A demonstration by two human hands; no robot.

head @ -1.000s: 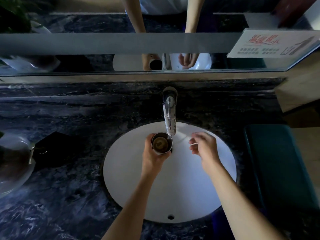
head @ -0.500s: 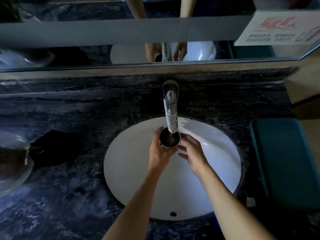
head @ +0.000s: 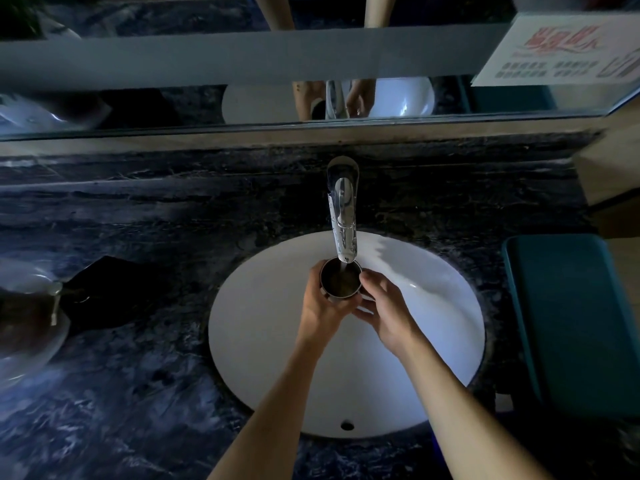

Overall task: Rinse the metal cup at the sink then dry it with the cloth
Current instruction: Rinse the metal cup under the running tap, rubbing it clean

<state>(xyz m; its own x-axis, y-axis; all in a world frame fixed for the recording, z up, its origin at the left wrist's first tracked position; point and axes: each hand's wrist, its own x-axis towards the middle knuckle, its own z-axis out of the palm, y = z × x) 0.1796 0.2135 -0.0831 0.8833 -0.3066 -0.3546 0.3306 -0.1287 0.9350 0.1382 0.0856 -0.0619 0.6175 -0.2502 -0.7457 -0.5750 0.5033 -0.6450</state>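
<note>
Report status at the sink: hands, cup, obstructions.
Left hand gripping metal cup upright under faucet. Right hand touching cup's side. Cup over basin. Nothing in the way.

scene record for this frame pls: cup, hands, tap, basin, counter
cup: metal cup upright, mouth under the spout
left hand: left hand wrapped round the cup
right hand: right hand fingers on the cup's right side
tap: chrome faucet; water flow hard to tell
basin: white sink
counter: dark marble counter
</note>
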